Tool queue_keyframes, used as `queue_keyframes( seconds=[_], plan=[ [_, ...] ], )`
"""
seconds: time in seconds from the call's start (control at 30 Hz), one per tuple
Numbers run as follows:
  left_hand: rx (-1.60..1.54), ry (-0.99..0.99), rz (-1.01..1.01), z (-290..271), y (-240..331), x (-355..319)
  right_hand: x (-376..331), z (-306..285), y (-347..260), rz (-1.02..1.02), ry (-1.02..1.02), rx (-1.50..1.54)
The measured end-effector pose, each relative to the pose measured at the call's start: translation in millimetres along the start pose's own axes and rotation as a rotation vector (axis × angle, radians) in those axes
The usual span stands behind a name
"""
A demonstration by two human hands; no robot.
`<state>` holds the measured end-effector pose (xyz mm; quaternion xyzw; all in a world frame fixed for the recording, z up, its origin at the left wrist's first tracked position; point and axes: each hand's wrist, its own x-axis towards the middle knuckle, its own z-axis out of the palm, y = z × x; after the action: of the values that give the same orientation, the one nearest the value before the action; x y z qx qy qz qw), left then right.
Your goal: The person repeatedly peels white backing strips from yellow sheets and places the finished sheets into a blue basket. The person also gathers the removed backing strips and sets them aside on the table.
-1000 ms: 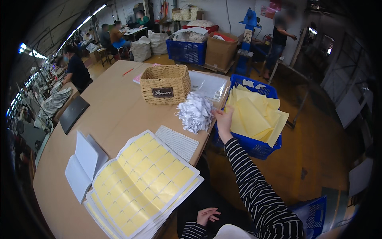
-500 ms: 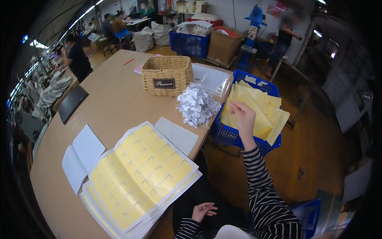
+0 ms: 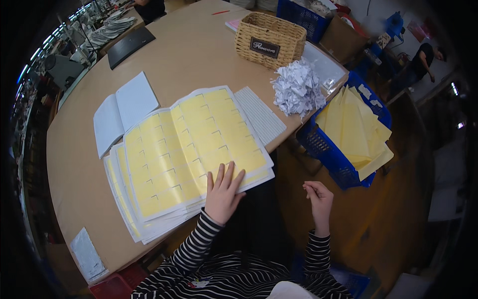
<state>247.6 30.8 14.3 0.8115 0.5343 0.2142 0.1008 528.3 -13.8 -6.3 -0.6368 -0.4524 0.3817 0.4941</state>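
A stack of yellow label sheets (image 3: 194, 149) lies at the centre of the frame on the brown worktop (image 3: 189, 55). The left hand (image 3: 223, 195) rests flat on the stack's lower right corner, fingers spread, its grip wide and holding nothing. The right hand (image 3: 318, 199) hangs off the worktop at lower right, fingers curled loosely; whether it pinches anything, I cannot tell. Right of the sheets sits a pile of white paper scraps (image 3: 298, 89), a wicker basket (image 3: 269, 40) above it, and a blue crate (image 3: 328, 154) of yellow sheets at right
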Motion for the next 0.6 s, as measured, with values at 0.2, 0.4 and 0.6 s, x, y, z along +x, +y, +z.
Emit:
queue_keyframes(
  seconds=[0.2,0.4,0.6],
  plan=[
    [-0.102,0.102,0.035,28,-13,-7,-19,27,7,-0.069,-0.024,0.068],
    [-0.268,0.136,0.018,22,-7,-16,-10,57,-4,0.209,-0.214,0.359],
    [-0.291,0.034,0.162,3,19,-47,-12,65,-15,0.178,-0.059,0.342]
  ],
)
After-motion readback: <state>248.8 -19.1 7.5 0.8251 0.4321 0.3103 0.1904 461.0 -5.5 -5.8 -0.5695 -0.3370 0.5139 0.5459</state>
